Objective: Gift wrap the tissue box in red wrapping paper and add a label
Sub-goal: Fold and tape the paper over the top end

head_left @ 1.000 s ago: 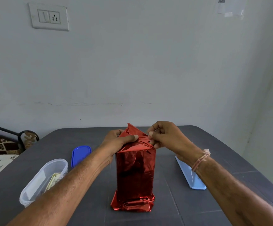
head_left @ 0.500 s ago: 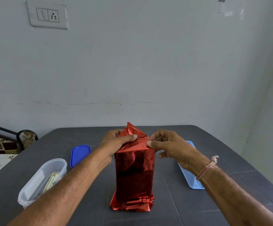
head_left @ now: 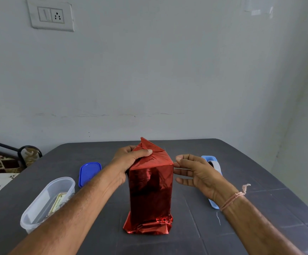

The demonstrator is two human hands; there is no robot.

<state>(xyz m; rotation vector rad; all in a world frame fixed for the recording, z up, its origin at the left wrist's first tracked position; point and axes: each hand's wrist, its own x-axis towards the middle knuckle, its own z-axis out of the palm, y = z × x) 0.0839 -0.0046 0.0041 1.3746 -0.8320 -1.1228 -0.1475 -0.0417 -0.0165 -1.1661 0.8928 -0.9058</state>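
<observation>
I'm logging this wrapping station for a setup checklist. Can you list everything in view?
wrapped box: one, shiny red, upright at table centre, top paper gathered into a peak
tub: one, clear, front left, uncovered
label card: one, pale with a golden edge, inside the tub
lid: one, dark blue, flat behind the tub
tray: one, light blue, right of the box, partly behind the right hand
table: one, dark grey
switch plate: one, white, wall upper left
wrist thread: one, pinkish, right wrist
left hand: grips the paper peak
right hand: open, beside the box's right side
</observation>
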